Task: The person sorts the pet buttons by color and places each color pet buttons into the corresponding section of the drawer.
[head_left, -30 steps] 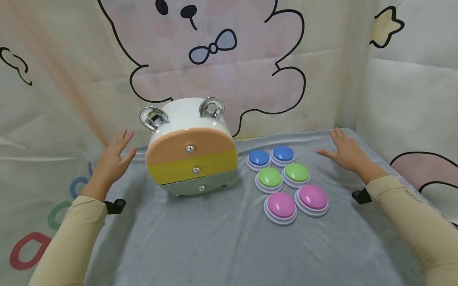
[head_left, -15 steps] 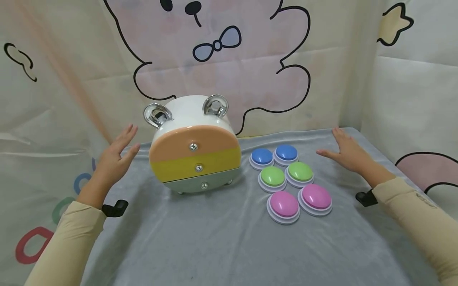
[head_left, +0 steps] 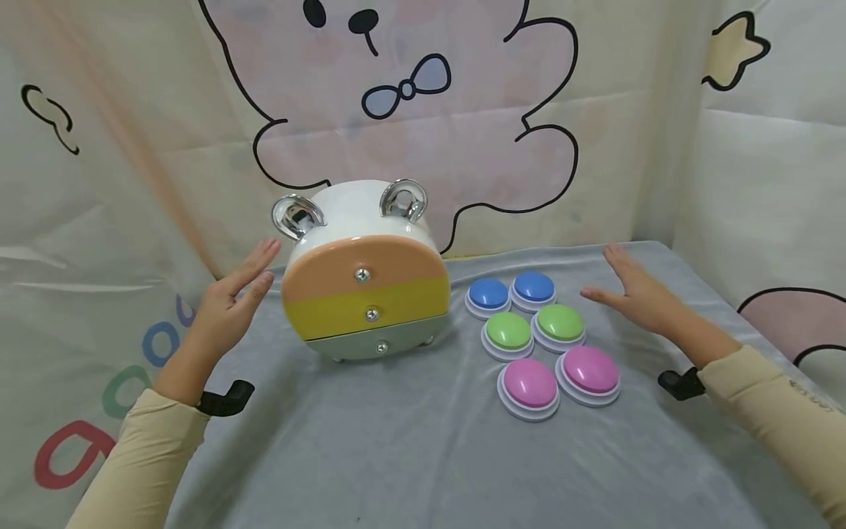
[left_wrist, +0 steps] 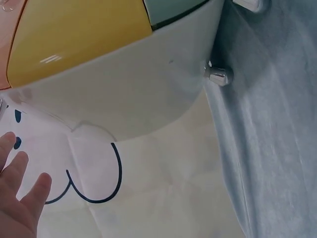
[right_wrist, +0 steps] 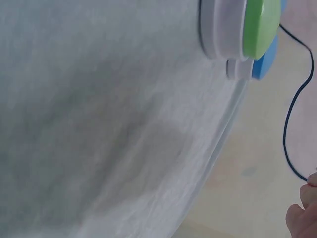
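A rounded white drawer box [head_left: 366,294] with an orange, a yellow and a grey-green front stands left of centre in the head view. Each front has a small silver knob, and two chrome ears sit on top. My left hand [head_left: 228,312] hovers just left of it, fingers extended, holding nothing. In the left wrist view the box's white side [left_wrist: 124,94] faces that hand's fingers [left_wrist: 37,196]. My right hand [head_left: 637,294] is over the cloth with fingers spread, right of two blue buttons [head_left: 534,286], two green buttons [head_left: 559,322] and two pink buttons [head_left: 590,369].
Grey cloth [head_left: 370,455] covers the table. A printed fabric wall [head_left: 615,162] with a bear drawing rises behind it, and side walls close in left and right. Black wrist mounts [head_left: 228,399] are strapped to both wrists.
My left hand has moved right, closer to the drawer box. The right hand has shifted slightly left toward the buttons. The head view has turned a little, moving everything rightward in it.
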Tool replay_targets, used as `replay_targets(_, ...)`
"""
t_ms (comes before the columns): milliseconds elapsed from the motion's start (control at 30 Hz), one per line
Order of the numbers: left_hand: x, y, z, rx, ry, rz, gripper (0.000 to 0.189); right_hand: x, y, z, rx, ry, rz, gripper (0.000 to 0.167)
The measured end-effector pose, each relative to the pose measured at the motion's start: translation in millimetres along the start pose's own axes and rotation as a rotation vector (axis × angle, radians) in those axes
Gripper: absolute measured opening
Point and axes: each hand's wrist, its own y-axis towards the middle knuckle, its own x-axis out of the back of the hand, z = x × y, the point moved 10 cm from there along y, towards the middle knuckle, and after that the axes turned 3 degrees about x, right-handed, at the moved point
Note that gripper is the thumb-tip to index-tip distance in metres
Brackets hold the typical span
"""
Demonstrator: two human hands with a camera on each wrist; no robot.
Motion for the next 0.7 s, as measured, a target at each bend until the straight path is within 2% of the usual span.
replay_targets(200, -0.9, -1.6, -6.1, -0.011, -0.021, -0.021, 0.044, -3, -6.4, 20, 0.012, 0.043, 0.008, 0.103)
replay_targets(400, -4.0, -0.6, -15.0, -0.046, -0.050, -0.013, 0.044, -7, -10.8, 41, 0.022, 0.006, 0.035, 0.096)
replay_targets(700, -16.3, 5.0, -11.9, 0.056, -0.076, 0.072, 0.045, -16, -13.0, 57, 0.055, -0.009, 0.075, 0.084)
